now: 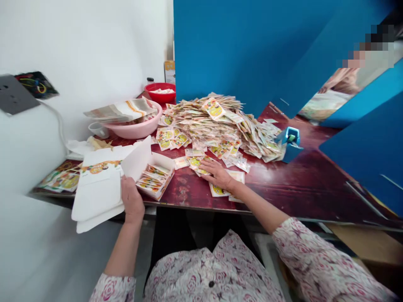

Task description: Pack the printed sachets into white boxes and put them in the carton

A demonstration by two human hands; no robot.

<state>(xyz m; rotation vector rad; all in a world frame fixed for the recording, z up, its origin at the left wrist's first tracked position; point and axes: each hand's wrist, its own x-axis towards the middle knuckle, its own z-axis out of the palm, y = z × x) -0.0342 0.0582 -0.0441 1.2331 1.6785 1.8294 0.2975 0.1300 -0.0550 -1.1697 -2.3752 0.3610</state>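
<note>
Beyond your floral shirt (214, 272), at the front edge of the table (267, 184), your left hand (132, 199), grip uncertain, adjoins the box (165, 184); your right hand (218, 174), fingers spread, touches sachets (193, 161): likely gathering, which calls for pinching.

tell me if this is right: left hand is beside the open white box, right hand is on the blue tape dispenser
Not quite: in the head view, the right hand is on the loose packets, not on the blue tape dispenser. The left hand is indeed beside the open white box.
</note>
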